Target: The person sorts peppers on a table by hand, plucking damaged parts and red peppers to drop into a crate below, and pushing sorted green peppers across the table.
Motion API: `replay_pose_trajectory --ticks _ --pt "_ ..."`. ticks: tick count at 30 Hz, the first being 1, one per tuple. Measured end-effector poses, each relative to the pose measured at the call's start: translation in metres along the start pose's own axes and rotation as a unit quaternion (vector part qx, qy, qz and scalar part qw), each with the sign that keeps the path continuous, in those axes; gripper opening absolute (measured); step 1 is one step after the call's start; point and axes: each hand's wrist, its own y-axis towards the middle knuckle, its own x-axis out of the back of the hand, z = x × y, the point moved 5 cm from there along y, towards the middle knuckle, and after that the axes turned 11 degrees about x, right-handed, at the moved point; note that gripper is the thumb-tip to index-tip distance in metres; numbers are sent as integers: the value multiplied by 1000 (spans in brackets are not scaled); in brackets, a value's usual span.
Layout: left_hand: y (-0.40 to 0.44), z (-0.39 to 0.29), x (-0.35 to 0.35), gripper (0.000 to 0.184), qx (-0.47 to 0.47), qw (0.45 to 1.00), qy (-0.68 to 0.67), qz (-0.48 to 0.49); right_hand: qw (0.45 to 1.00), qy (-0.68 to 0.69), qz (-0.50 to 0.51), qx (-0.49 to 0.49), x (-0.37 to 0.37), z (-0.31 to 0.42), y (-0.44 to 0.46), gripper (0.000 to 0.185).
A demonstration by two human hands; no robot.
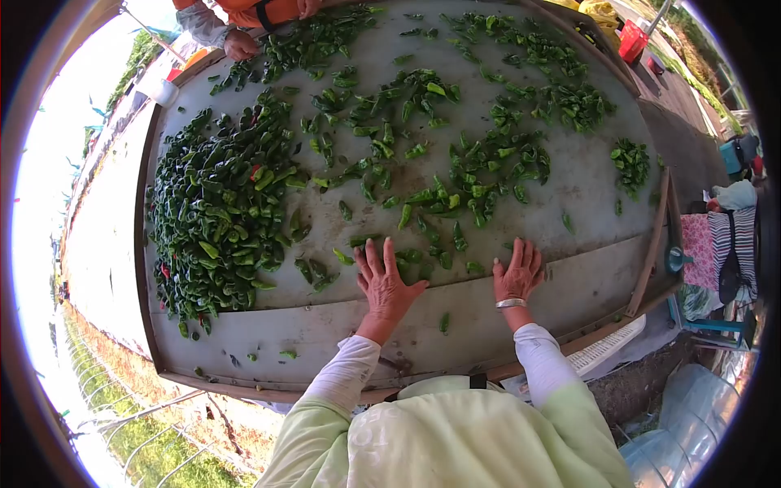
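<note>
Green peppers cover much of a grey table (586, 276). A large dense pile of peppers (215, 211) fills its left side, with a few red ones in it. My left hand (386, 285) is spread with fingers apart over the near part of the table, its fingertips beside a few loose peppers (412, 255). To the right, my right hand (517, 275), with a bracelet at the wrist, has its fingers spread and holds nothing. Between the hands lie several loose peppers (460, 236). One pepper (444, 323) lies nearer my body.
At the far left edge a co-worker's hand (241, 45) touches the peppers there. Wooden rims border the table, with a slat (648, 252) at the right. Beyond stand a red bucket (632, 41), a white crate (606, 345) and some cloths (698, 248).
</note>
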Motion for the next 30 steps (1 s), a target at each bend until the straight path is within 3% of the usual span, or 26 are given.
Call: replay_pose_trajectory --ticks 7,12,14,15,20,21,23,24,25,27,30 --pt "111 -70 1 111 -29 994 -34 -101 999 -6 52 -10 1 4 3 73" --pt "183 -125 -9 108 -33 995 -51 -77 998 -7 65 -3 0 4 5 75" --pt "202 -157 -19 102 -116 987 -61 -88 998 -12 64 1 -1 5 7 76" --pt "211 -169 -26 102 -115 988 -63 -86 998 -12 67 4 0 6 8 75" --pt "226 -232 -57 84 -275 955 -110 -31 997 -21 76 12 0 8 11 74" --pt "229 -239 -58 84 -272 955 -111 -31 997 -20 76 11 2 9 11 74" --pt "223 -256 -61 81 -335 927 -115 121 997 -18 79 13 2 10 9 74" --pt "223 -257 -55 76 -322 905 -199 195 997 -21 65 24 2 9 8 74" --pt "223 -254 -43 76 -319 907 -197 189 998 -23 50 35 1 9 10 73" --pt "226 -237 -6 70 -281 950 -124 -53 998 -25 47 39 0 10 11 73" --pt "285 -172 48 69 -172 952 -94 -233 998 -29 55 30 3 11 10 74"
